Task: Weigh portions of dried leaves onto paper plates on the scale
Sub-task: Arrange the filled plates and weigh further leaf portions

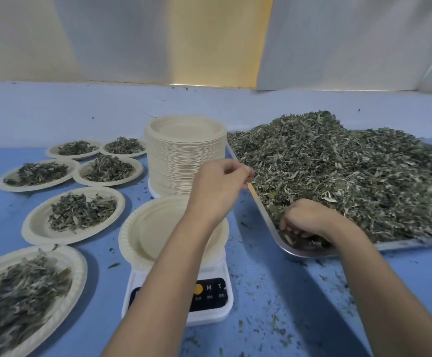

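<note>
The dried leaves [338, 171], heaped in a steel tray [258, 204] just right of the digital scale [209, 292], look feather-light, brittle and loose, so they are best scooped in a cupped handful from the heap's near edge. The right hand [305, 220] curls its fingers into the leaves at the tray corner nearest the scale. The left hand [217, 184], above the empty paper plate [142, 228] on the scale, has its fingertips drawn together, on a leaf or not I cannot tell. The crumb-littered blue tabletop [274, 292] carries filled plates [73, 215] left of the scale and a plate stack [184, 155] behind it, with pale wall panels [132, 34] beyond.
</note>
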Demonstrator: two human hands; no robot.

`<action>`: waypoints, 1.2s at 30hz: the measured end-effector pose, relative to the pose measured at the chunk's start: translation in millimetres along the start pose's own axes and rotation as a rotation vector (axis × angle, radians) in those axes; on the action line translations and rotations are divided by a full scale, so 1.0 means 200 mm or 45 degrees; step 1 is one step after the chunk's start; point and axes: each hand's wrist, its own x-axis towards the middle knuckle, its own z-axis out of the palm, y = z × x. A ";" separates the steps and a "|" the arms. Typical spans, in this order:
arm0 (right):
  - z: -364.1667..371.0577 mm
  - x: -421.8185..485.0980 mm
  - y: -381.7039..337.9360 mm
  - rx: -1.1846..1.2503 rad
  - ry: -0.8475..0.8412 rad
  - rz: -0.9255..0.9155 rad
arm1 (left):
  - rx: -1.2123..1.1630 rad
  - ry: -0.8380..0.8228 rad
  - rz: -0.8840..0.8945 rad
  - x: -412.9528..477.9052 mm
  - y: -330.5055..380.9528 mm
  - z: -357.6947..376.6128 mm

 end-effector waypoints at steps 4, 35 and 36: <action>0.03 0.08 -0.03 0.015 0.148 -0.163 | -0.033 0.006 0.004 0.01 0.00 0.00; 0.10 0.22 -0.06 -0.642 0.411 -0.520 | -0.143 0.048 -0.057 0.03 -0.02 -0.01; 0.10 0.21 -0.06 -0.655 0.461 -0.544 | -0.139 0.048 -0.058 0.03 -0.02 -0.01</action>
